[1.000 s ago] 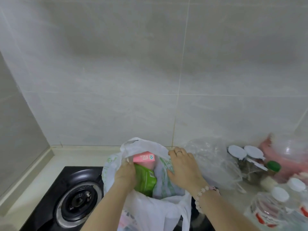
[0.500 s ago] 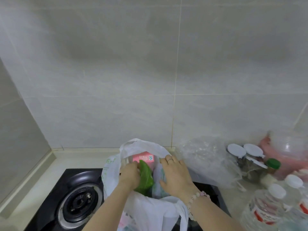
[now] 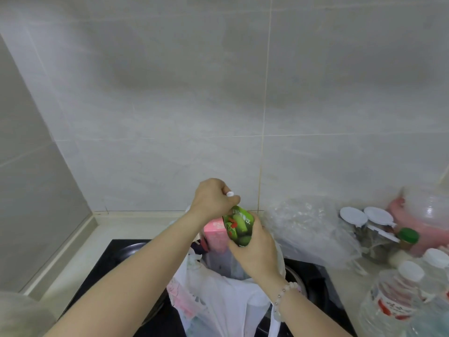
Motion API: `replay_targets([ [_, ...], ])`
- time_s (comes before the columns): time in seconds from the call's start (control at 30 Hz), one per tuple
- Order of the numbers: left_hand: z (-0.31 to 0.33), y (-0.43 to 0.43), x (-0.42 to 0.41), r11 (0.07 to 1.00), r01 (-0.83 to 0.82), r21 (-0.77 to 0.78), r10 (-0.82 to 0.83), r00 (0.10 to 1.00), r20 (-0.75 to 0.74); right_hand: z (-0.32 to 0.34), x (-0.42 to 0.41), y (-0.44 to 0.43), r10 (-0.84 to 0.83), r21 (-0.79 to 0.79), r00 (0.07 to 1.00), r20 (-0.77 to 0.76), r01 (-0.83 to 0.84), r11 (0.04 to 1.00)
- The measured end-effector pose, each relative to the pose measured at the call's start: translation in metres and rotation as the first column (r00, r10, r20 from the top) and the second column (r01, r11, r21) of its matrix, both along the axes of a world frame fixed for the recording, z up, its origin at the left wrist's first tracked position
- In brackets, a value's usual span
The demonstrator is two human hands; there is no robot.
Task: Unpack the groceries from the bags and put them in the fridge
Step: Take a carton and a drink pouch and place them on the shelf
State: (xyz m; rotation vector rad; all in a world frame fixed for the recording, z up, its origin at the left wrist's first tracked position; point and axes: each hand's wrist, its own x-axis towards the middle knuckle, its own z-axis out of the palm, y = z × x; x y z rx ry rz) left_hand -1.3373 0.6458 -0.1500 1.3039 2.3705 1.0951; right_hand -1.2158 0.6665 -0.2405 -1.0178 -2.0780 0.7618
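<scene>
Bag [image 3: 226,295] on the stove [image 3: 116,259].
Carton [image 3: 215,235] inside it, pouch [image 3: 239,226] above; jars [image 3: 353,216] and bottles [image 3: 398,300] to the right.

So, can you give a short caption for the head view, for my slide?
Left hand and right hand hold a green pouch above the white bag.

1. pouch [image 3: 239,227]: green w/ lighter green shapes, bits of red, white lettering; cap white.
2. carton [image 3: 215,235]: pink.
3. bag [image 3: 226,297]: white, semi-see-thru, faint pink & green print.
4. hob [image 3: 114,256]: black.
5. wall tiles [image 3: 170,105]: pale grey, faintly mottled.
6. jar lids [image 3: 353,215]: white; small cap [image 3: 409,235]: green.
7. water bottles [image 3: 393,305]: clear, white caps, red & white labels.
8. bracelet [image 3: 288,288]: pale beads.
</scene>
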Motion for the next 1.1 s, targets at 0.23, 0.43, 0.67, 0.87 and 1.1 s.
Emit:
replay_targets([
  [0.23, 0.017, -0.005, 0.012, 0.991, 0.121, -0.052, -0.130, 0.960, -0.247, 0.006, -0.001, 0.009, -0.032, -0.117, 0.993, -0.115, 0.018, 0.993],
  [0.43, -0.004, -0.004, -0.008, 0.995, 0.012, -0.095, -0.047, 0.925, -0.378, -0.005, 0.016, 0.025, -0.139, -0.105, 0.990, 0.006, 0.138, 0.985],
  [0.67, -0.094, 0.001, -0.016, 0.617, -0.005, -0.787, -0.424, 0.840, -0.339, -0.013, 0.047, 0.045, -0.223, -0.104, 0.973, 0.064, 0.229, 0.968],
  [0.87, -0.137, -0.021, -0.044, 0.654, -0.194, -0.732, -0.074, 0.945, -0.317, -0.024, 0.047, 0.047, -0.180, -0.129, 0.980, 0.079, 0.189, 0.974],
  [1.1, -0.127, -0.035, -0.062, 0.744, -0.280, -0.607, 0.168, 0.957, -0.236, -0.030, 0.034, 0.049, -0.175, -0.159, 0.984, 0.036, 0.178, 0.971],
])
